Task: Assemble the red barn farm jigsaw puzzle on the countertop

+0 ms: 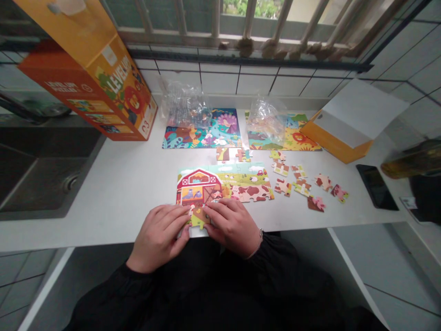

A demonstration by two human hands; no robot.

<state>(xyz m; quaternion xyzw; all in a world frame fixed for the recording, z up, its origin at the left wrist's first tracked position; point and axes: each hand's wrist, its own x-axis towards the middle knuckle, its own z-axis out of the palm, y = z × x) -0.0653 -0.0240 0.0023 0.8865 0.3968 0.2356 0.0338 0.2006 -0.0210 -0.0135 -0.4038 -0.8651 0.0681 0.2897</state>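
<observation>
Nearest to us, both hands meet at the front edge of the white surface (113, 184). Our left hand (160, 236) lies curled with its fingertips pressing on a small puzzle piece (199, 217), and our right hand (232, 224) pinches the same piece from the other side; the two hands nearly touch. The piece sits at the lower edge of the farm puzzle (223, 184), a half-built picture with a red barn and cows. Just to the right lie loose pieces (303, 184), scattered apart from each other. Further right, a dark phone (376, 186) lies flat. Beyond these, two finished puzzles (206, 133) lie side by side, each partly under a clear plastic bag (184, 108). At the back left leans an orange puzzle box (103, 78); at the back right lies its open lid (351, 122).
</observation>
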